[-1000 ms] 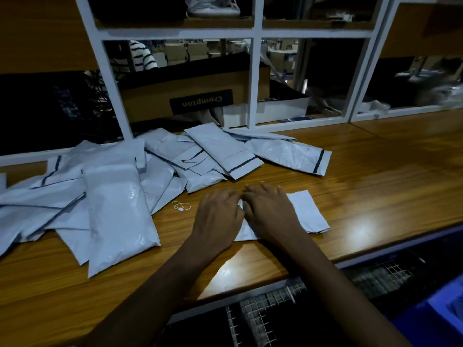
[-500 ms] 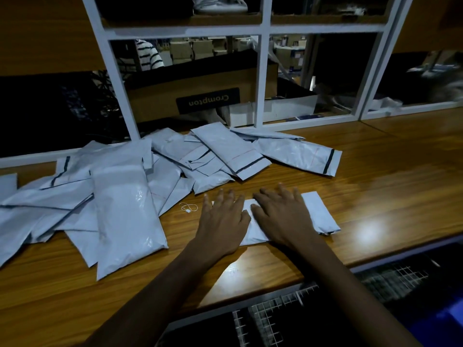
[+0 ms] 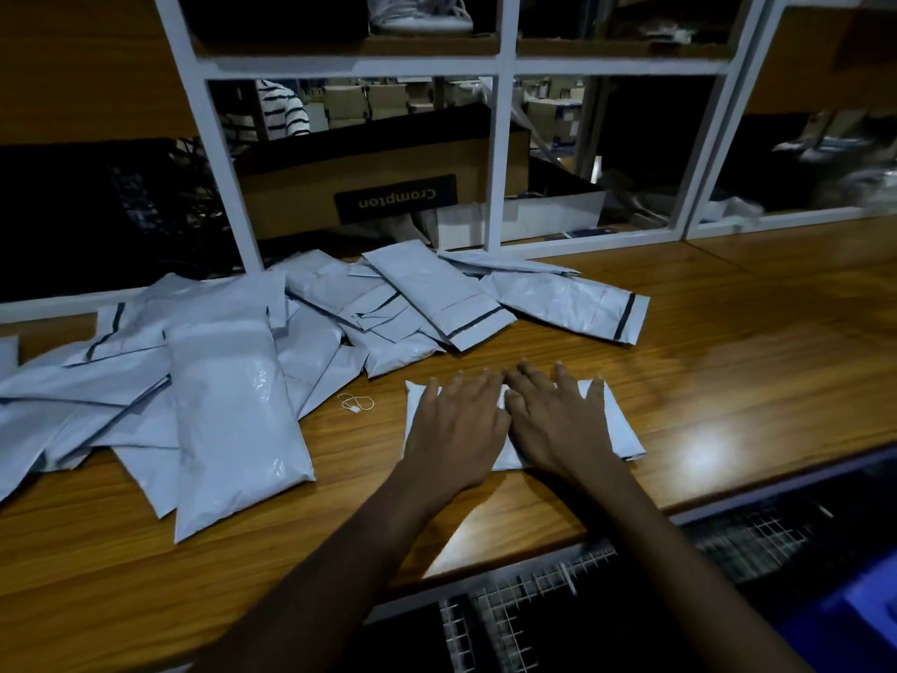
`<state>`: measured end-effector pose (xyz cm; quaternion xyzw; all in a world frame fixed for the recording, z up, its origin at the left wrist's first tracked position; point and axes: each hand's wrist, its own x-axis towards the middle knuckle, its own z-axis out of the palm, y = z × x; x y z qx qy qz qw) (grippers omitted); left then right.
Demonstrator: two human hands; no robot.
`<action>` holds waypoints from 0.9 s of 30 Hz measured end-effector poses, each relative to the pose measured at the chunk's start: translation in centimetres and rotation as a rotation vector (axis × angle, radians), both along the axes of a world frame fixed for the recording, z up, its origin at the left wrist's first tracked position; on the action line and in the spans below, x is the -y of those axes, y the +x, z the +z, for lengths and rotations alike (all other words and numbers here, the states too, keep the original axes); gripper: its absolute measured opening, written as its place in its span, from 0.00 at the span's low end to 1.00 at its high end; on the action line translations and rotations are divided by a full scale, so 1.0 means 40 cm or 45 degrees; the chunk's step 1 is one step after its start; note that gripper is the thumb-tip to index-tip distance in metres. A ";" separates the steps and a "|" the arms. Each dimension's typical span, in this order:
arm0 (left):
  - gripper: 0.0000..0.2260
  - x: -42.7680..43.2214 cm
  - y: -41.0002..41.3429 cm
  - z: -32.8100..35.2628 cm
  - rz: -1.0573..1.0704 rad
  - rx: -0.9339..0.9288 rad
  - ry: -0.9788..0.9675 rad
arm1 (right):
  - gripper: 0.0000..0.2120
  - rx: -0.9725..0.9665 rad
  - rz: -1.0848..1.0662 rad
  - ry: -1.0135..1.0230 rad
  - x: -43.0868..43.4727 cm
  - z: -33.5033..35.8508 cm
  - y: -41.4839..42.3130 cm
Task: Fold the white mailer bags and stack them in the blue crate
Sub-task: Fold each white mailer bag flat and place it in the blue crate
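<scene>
A folded white mailer bag [image 3: 619, 425] lies flat on the wooden counter [image 3: 757, 352] near its front edge. My left hand [image 3: 458, 427] and my right hand [image 3: 551, 420] press down on it side by side, fingers straight and spread. Most of the bag is hidden under them. A heap of several unfolded white mailer bags [image 3: 233, 381] spreads over the counter to the left and behind, one long bag [image 3: 568, 303] lying at the right end. A corner of the blue crate [image 3: 854, 619] shows at the bottom right, below the counter.
A small loop of white string [image 3: 357, 403] lies on the counter left of my hands. A white shelf frame [image 3: 495, 153] stands behind the heap, with a brown Crompton box [image 3: 388, 187] inside it. A wire grid [image 3: 529, 595] sits below the counter's front edge.
Both hands have slid outward over the folded bag, with fingers spreading flatter; the bag's left edge now shows beside my left hand.
</scene>
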<state>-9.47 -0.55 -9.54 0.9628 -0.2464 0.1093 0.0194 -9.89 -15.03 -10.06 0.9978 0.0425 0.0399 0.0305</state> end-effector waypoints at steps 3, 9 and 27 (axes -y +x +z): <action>0.36 0.007 0.007 0.007 0.044 -0.114 0.007 | 0.33 -0.042 -0.110 0.104 0.028 0.017 0.015; 0.26 0.015 0.013 -0.004 0.090 -0.109 0.103 | 0.26 0.013 -0.162 -0.035 0.021 0.006 0.001; 0.21 -0.091 -0.002 0.008 0.005 -0.224 -0.458 | 0.15 0.334 -0.025 0.210 0.006 0.026 -0.025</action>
